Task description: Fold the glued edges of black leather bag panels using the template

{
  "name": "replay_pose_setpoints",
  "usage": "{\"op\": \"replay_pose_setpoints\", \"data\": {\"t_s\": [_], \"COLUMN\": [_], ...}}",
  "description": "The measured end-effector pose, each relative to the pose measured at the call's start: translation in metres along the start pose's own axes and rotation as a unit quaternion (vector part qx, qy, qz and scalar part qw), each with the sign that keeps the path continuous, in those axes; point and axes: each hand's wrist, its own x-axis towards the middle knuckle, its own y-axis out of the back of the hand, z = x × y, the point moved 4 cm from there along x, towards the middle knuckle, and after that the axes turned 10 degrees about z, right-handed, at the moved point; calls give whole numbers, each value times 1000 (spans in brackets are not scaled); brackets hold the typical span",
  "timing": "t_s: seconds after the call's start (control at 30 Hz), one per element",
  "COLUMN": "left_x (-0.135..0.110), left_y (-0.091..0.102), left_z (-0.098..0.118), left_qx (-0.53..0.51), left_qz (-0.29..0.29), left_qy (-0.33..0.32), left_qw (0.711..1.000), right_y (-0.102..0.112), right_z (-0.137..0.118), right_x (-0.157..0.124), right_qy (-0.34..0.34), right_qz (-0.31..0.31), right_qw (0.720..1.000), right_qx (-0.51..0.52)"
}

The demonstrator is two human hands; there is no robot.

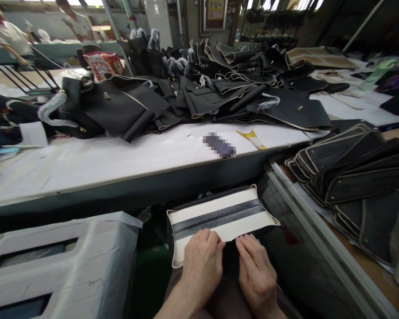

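In front of me is a boxy bag piece (216, 215) with a cream rectangular face and a dark band along its length. Its corners stand up in small points, and black material shows around its far and right sides. My left hand (204, 259) has its fingers curled over the near edge, left of the middle. Close beside it, my right hand (255, 266) pinches the same edge, fingers pressed together. The fingertips of both hands partly hide the edge between them.
A white-topped table (96, 153) ahead carries a heap of black bag pieces (199, 95) and a yellow-and-white item (252, 138). Stacked dark panels (349, 173) lie right, behind a metal rail (322, 235). A wrapped grey box (96, 261) stands left. Two people are at the far left.
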Motion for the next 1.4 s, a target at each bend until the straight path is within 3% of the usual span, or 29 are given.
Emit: {"op": "replay_pose_setpoints", "data": {"t_s": [0.3, 0.43, 0.57, 0.7, 0.83, 1.2, 1.4], "left_x": [-9, -27, -42, -51, -56, -69, -75], "left_y": [1, 17, 35, 41, 33, 19, -4], "left_z": [-5, -20, -40, -53, -64, -80, -91], "left_qx": [-32, -59, 6, -14, -17, -88, -204], "left_qz": [11, 75, 98, 167, 226, 281, 292], "left_qy": [-6, -26, -53, -54, -30, 22, 135], "left_qw": [999, 995, 994, 984, 974, 955, 925], "right_y": [-10, -9, -9, -13, -18, -28, -33], "right_z": [-18, -18, -22, -30, -40, -62, -68], "right_x": [-8, -8, -5, -4, -2, -1, -4], "right_qy": [42, 41, 35, 54, 70, 132, 148], "right_qz": [-25, -37, -38, -42, -44, -72, -95], "right_qw": [999, 998, 999, 998, 996, 985, 979], "right_qx": [10, -3, -1, 16, 39, 85, 104]}}
